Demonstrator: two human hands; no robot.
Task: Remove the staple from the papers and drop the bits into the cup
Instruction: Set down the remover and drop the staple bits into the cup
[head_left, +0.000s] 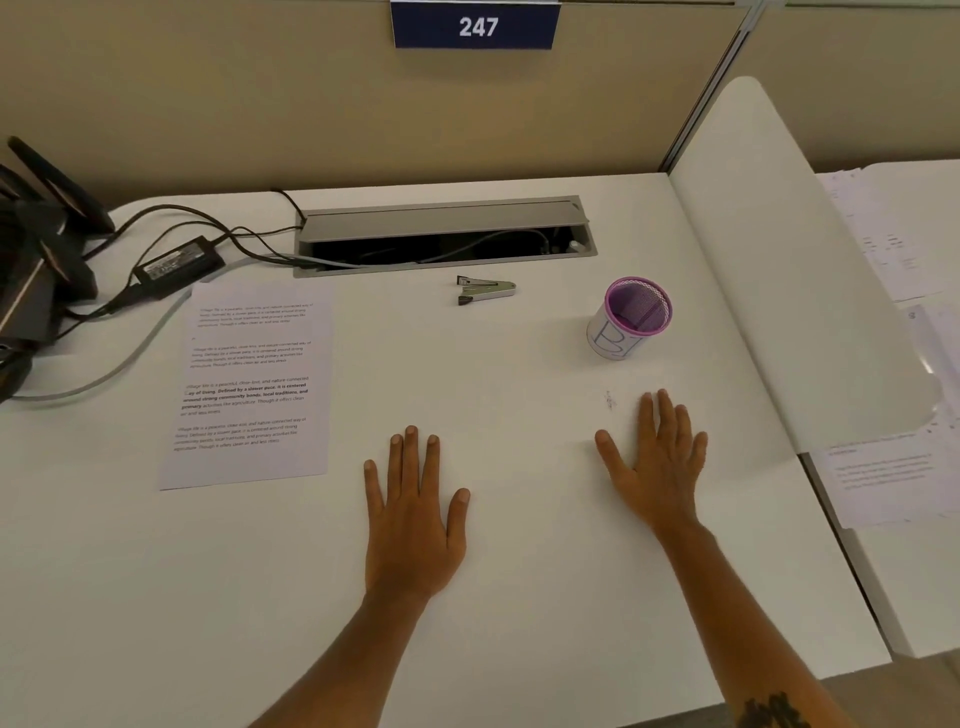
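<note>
Printed papers (249, 384) lie flat on the left of the white desk (493, 597); the staple is too small to make out. A small metal staple remover (485, 289) lies at the back centre, near the cable tray. A purple mesh cup (629, 318) with a white paper label stands at the right. My left hand (413, 525) rests flat on the desk, palm down, right of the papers. My right hand (662, 465) also lies flat with fingers spread, in front of the cup. Neither hand holds anything.
An open cable tray (444, 236) is sunk into the desk's back. A power adapter (176, 262), cables and dark devices crowd the far left. A white divider panel (789, 270) bounds the right side, with more papers (883, 483) beyond it. A small mark (610, 400) shows on the desk.
</note>
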